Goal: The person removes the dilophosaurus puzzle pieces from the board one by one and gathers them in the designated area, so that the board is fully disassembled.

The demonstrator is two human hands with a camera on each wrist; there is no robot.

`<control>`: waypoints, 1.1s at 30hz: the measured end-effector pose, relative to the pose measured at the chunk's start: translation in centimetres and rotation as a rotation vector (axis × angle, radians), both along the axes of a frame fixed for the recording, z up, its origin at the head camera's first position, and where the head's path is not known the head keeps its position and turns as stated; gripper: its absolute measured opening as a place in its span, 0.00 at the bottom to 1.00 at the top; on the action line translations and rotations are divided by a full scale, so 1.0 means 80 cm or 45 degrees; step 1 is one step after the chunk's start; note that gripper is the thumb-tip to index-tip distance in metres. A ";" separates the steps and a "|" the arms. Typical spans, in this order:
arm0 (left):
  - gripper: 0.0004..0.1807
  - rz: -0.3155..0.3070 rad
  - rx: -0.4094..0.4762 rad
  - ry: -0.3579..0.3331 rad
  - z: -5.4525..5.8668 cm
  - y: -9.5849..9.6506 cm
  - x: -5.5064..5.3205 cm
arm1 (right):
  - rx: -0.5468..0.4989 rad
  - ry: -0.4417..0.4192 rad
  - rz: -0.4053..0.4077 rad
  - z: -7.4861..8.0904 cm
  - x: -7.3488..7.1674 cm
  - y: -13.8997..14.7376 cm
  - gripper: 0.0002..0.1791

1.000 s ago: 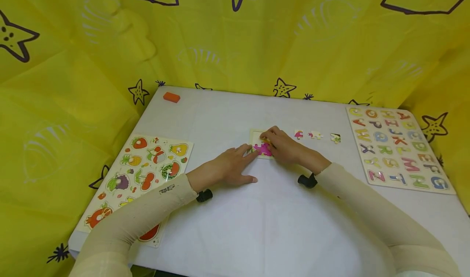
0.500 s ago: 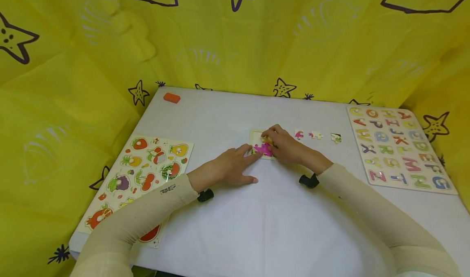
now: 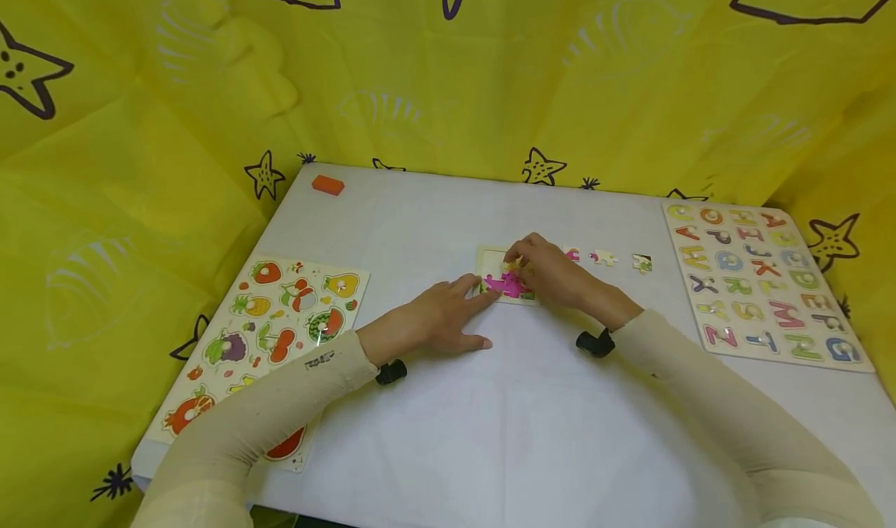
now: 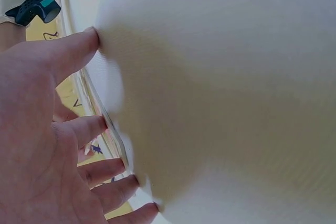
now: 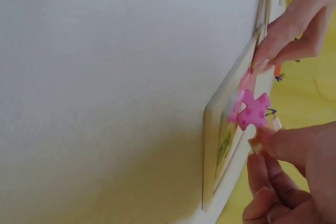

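A small wooden jigsaw tray (image 5: pixel 210 145) lies mid-table, with pink and green pieces set along its near side. My right hand (image 3: pixel 549 275) is over the tray's right part. In the right wrist view, its thumb and fingers pinch a jigsaw piece (image 5: pixel 254 109) with pink, dotted printing, tilted up above the tray. My left hand (image 3: pixel 448 318) lies at the tray's left edge, its index finger extended onto the pink pieces and its thumb spread out over the table. The left wrist view shows that hand's fingers spread apart, close over the white tabletop.
Several loose jigsaw pieces (image 3: pixel 603 257) lie in a row right of the tray, one partly behind my right hand. An alphabet board (image 3: pixel 763 287) is at the right, a fruit board (image 3: pixel 280 318) under my left forearm. An orange block (image 3: pixel 327 185) sits at the back left.
My right hand has shifted a little to the right over the tray with the jigsaw piece, now covering part of the nearest loose piece. My left hand has stayed in place.
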State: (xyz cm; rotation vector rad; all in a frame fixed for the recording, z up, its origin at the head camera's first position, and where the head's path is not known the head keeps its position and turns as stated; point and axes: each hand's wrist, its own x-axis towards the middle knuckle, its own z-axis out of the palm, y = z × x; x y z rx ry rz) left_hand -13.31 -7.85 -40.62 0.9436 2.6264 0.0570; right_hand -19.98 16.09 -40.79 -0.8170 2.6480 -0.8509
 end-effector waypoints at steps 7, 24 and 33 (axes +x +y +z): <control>0.49 0.002 0.002 -0.010 0.000 0.001 -0.001 | -0.077 0.053 -0.002 0.016 0.002 0.011 0.09; 0.48 0.037 0.027 -0.038 0.000 0.002 0.002 | 0.211 -0.217 -0.067 0.067 -0.005 0.157 0.04; 0.49 0.036 0.021 -0.040 0.002 0.002 0.003 | 0.285 -0.247 -0.008 0.049 -0.012 0.168 0.03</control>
